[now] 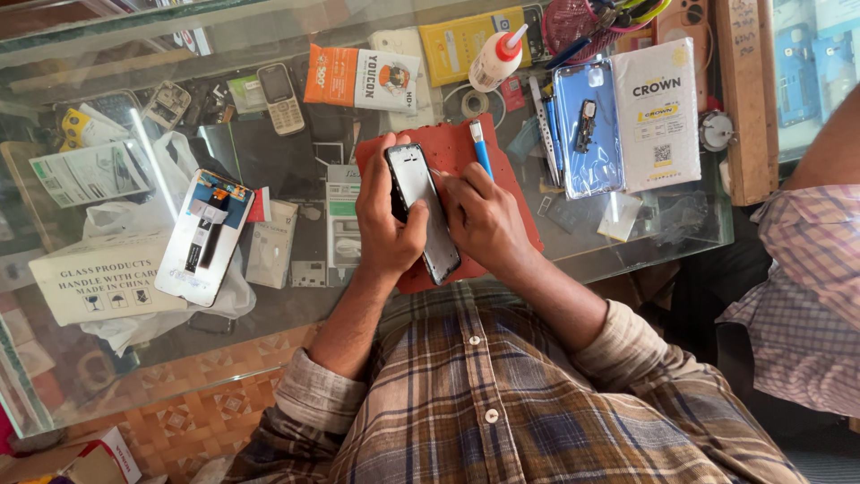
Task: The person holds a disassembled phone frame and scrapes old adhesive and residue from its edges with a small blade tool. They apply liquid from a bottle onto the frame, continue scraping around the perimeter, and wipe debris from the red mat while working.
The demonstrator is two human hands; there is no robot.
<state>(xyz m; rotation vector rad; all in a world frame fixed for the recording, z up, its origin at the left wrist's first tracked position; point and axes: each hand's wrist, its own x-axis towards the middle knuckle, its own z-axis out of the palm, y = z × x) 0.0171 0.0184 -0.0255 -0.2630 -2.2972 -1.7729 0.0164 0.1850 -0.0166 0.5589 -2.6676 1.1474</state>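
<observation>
Smartphone [421, 211] sits clamped in left hand [387, 224], held over red work mat [457, 148] on glass counter [627, 233]. Right hand [484, 215] touches the phone's right edge, fingers pinched together; whatever they pinch is too small to tell. Blue-handled tool [481, 148] lies on mat nearby.

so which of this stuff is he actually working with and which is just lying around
In use:
- black phone, held in left hand
- right hand, at the phone's edge
- red mat under them

Lying about:
- glue bottle
- keypad phone
- blue back cover
- white screen part
- blue-handled tool
</observation>
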